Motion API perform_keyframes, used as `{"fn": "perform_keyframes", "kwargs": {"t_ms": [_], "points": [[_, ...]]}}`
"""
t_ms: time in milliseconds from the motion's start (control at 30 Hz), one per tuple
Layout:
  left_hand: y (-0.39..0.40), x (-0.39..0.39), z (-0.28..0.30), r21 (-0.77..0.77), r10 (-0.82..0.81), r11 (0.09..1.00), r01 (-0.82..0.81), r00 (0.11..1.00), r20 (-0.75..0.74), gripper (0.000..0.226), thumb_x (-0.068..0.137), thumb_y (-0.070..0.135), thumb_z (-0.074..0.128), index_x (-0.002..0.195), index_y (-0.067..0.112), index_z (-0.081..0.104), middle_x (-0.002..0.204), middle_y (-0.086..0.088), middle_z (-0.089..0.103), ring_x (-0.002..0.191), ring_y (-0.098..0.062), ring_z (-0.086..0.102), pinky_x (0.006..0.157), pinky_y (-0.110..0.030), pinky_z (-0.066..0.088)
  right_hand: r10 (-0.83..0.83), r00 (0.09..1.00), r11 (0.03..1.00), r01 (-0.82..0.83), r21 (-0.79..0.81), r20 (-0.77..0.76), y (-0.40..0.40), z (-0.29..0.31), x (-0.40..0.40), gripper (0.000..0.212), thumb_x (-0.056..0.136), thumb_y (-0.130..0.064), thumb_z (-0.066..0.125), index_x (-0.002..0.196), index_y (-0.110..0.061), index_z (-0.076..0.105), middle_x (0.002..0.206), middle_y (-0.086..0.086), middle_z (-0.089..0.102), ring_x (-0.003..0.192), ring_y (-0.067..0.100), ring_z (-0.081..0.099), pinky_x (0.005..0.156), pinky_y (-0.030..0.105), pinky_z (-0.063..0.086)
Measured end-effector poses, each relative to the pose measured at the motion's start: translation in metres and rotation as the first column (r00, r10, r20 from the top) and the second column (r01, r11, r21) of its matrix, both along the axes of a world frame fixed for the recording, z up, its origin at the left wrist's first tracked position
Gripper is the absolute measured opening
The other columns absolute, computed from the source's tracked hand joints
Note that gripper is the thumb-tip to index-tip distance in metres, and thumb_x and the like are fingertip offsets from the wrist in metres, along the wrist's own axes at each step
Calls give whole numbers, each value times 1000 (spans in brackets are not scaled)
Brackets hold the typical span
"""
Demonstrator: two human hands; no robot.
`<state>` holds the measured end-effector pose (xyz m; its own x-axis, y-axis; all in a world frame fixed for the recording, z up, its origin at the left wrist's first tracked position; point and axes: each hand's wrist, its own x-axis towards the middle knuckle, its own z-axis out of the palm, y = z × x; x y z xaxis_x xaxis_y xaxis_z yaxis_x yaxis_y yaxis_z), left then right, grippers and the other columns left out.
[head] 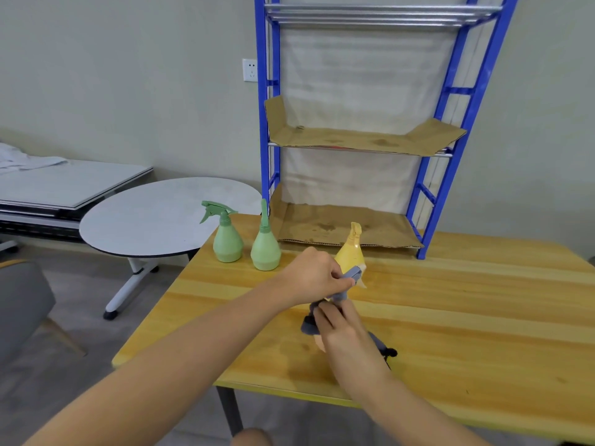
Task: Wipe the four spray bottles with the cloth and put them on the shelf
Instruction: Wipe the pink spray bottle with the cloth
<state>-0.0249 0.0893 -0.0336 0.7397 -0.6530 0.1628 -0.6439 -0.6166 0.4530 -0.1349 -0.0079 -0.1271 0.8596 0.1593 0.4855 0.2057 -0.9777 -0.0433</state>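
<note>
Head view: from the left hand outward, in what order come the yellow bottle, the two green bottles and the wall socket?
From the left hand:
1. Yellow bottle, just beyond it.
2. Nearer green bottle, to its left.
3. Green trigger bottle, farther left.
4. Wall socket, on the wall.

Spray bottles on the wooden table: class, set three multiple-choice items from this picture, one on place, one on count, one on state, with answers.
1. Where do the two green bottles stand?
A. On the table left of the shelf
B. On the round table
C. On the shelf

2. How many bottles stand on the shelf?
A. None
B. Two
C. Four

3. What is the right hand doing?
A. Hanging idle
B. Pressing a grey cloth round a bottle
C. Touching the shelf

Answers:
1 A: both green bottles stand on the wooden table.
2 A: the blue shelf holds only cardboard.
3 B: the right hand wraps the grey cloth round a bottle whose head the left hand holds; a yellow bottle stands behind.
</note>
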Motion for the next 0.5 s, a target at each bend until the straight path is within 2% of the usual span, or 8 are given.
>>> {"fn": "perform_keyframes", "kwargs": {"t_ms": [33, 67, 133, 200, 300, 333, 400, 500], "points": [[-1, 0, 0, -4, 4, 1000, -5, 1000, -10, 39, 92, 44, 64, 70, 16, 78, 60, -2, 69, 49, -8, 48, 49, -27, 39, -6, 999, 998, 3, -67, -40, 3, -2, -1, 37, 70, -1, 72, 107, -3, 68, 111, 13, 64, 108, 31, 53, 94, 43, 42], [-1, 0, 1, -9, 7, 1000, -7, 1000, -28, 39, 92, 44, 65, 67, 16, 77, 60, -1, 69, 49, -7, 49, 50, -27, 40, 1, 994, 977, -24, -212, -108, 10, -7, -4, 32, 73, -1, 69, 105, 2, 67, 107, 18, 63, 105, 35, 53, 94, 47, 44], [-1, 0, 2, -11, 4, 1000, -4, 998, -56, 40, 92, 43, 66, 65, 16, 75, 58, 1, 68, 48, -6, 50, 50, -25, 41, 8, 961, 863, -146, -484, -277, 21, -18, -15, 27, 81, 0, 60, 106, 10, 62, 103, 25, 58, 101, 41, 48, 94, 52, 44], [0, 0, 2, -10, 4, 1000, -5, 997, -73, 40, 93, 42, 66, 66, 15, 76, 60, 1, 69, 49, -6, 51, 50, -22, 40, 5, 959, 854, -151, -498, -283, 21, -20, -16, 25, 80, -4, 63, 104, 4, 65, 100, 19, 60, 99, 38, 49, 94, 48, 45], [0, 0, 2, -11, 10, 1000, -11, 997, -70, 39, 92, 43, 66, 68, 15, 77, 62, -3, 70, 50, -7, 51, 49, -23, 40, -1, 998, 981, -12, -193, -66, 3, -8, 6, 34, 75, -5, 69, 109, -4, 65, 108, 10, 62, 108, 28, 54, 97, 41, 44], [0, 1, 2, -17, 5, 1000, -6, 998, -59, 39, 92, 43, 66, 69, 14, 77, 62, -4, 69, 51, -8, 51, 50, -25, 42, -13, 999, 983, 7, -184, -33, -1, -2, 10, 37, 78, -4, 65, 114, -1, 61, 111, 11, 59, 112, 28, 52, 101, 40, 42], [-1, 2, 2, -26, -10, 1000, 9, 998, -57, 41, 92, 43, 67, 64, 14, 75, 60, -5, 68, 49, -8, 49, 51, -27, 42, -12, 1000, 960, 5, -280, -26, -2, -5, 8, 37, 77, -2, 63, 112, 7, 59, 105, 16, 58, 107, 31, 52, 101, 41, 42], [0, 2, 2, -27, -35, 999, 33, 994, -100, 42, 93, 40, 67, 55, 22, 68, 55, 0, 64, 45, -6, 47, 51, -26, 40, 65, 983, 863, -141, -484, -169, 6, -27, -15, 28, 72, -7, 67, 97, 5, 67, 90, 14, 59, 91, 33, 49, 86, 41, 49]]}}
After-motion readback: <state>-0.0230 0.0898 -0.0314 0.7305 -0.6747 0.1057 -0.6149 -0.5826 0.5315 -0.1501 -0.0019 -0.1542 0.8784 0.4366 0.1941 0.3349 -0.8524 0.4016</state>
